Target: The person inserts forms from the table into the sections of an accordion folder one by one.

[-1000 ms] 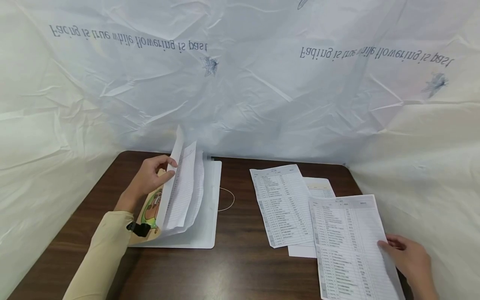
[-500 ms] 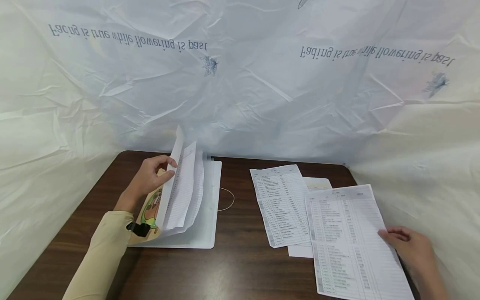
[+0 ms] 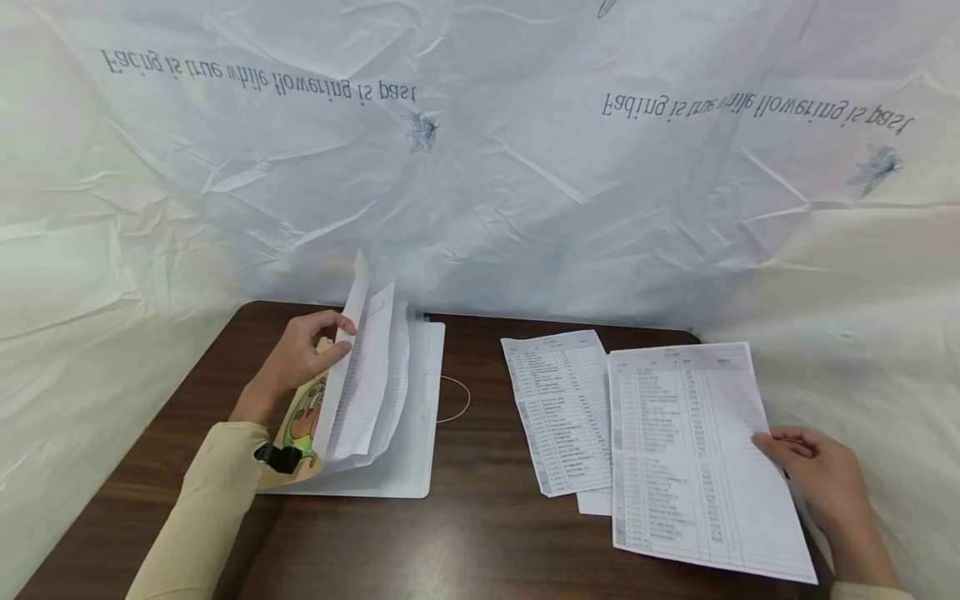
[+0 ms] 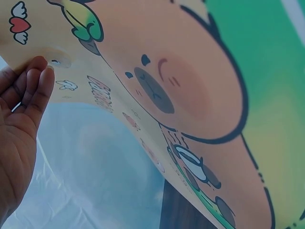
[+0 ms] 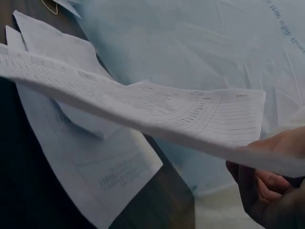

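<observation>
My left hand (image 3: 307,346) pinches the raised front cover (image 4: 190,71) of a folder, which bears a cartoon animal print. Inside the folder, several loose printed pages (image 3: 367,375) stand partly upright against the white back cover (image 3: 420,442). Over on the right, my right hand (image 3: 821,479) pinches a printed sheet (image 3: 667,467) by its right edge, thumb on top. The right wrist view shows this sheet (image 5: 190,112) lifted and bowed above other papers. Another printed sheet (image 3: 558,417) lies on the table, partly overlapped by the held one in the head view.
A white sheet (image 3: 595,502) pokes out beneath the papers on the right. From the folder's right edge a thin elastic cord (image 3: 467,404) loops onto the dark wood table (image 3: 480,542). White plastic sheeting (image 3: 480,167) with printed lettering hangs behind and at both sides.
My right hand has moved the held sheet up and away from me, turning it a little, so it now covers more of the papers beneath. My left hand has stayed put at the cover.
</observation>
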`<act>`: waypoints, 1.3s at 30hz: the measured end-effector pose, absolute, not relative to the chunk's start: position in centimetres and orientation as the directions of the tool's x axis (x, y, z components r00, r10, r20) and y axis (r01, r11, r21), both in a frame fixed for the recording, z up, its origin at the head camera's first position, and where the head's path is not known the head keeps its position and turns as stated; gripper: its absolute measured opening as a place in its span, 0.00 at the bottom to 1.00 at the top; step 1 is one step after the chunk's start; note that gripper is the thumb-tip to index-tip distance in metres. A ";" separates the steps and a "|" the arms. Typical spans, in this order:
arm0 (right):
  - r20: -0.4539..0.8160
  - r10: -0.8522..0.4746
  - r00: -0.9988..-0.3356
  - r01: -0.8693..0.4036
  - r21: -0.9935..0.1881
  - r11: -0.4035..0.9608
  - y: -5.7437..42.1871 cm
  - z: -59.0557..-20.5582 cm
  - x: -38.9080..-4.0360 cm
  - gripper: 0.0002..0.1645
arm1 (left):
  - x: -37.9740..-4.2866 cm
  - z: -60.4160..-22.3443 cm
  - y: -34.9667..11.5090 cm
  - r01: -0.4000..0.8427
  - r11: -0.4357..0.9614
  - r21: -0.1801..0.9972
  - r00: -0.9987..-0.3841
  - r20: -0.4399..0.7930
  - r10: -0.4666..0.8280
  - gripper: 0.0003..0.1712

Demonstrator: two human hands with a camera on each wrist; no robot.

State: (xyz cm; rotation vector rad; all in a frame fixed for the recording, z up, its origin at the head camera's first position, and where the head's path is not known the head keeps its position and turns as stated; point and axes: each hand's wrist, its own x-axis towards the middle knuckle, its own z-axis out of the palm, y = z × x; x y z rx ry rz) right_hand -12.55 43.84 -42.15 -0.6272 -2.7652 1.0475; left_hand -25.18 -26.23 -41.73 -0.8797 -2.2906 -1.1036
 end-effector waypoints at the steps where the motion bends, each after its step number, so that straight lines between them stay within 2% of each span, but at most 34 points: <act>1: -0.036 0.420 -0.907 0.336 -0.663 0.669 43.7 -42.0 -12.7 0.36 | -25.2 -41.7 -26.2 0.707 0.478 0.522 -0.698 0.625 0.350 0.13; 17: 0.020 0.376 -0.926 0.198 -0.825 0.530 39.7 -41.6 -14.8 0.31 | -24.4 -40.9 -25.4 0.706 0.493 0.509 -0.696 0.630 0.345 0.11; 24: -0.009 0.386 -0.922 0.217 -0.839 0.499 37.5 -41.9 -15.8 0.31 | -24.6 -41.3 -25.7 0.703 0.495 0.511 -0.698 0.631 0.339 0.13; 30: -0.024 0.411 -0.911 0.213 -0.882 0.420 35.1 -42.4 -16.7 0.30 | -25.0 -41.6 -26.2 0.695 0.480 0.535 -0.711 0.613 0.345 0.13; 35: -0.021 0.426 -0.905 0.168 -0.936 0.311 33.2 -42.3 -17.6 0.25 | -25.1 -41.7 -26.4 0.692 0.481 0.538 -0.714 0.607 0.348 0.13; 39: -0.011 0.402 -0.916 0.140 -0.945 0.294 31.6 -42.2 -18.2 0.24 | -25.1 -41.7 -26.5 0.691 0.487 0.535 -0.714 0.609 0.345 0.13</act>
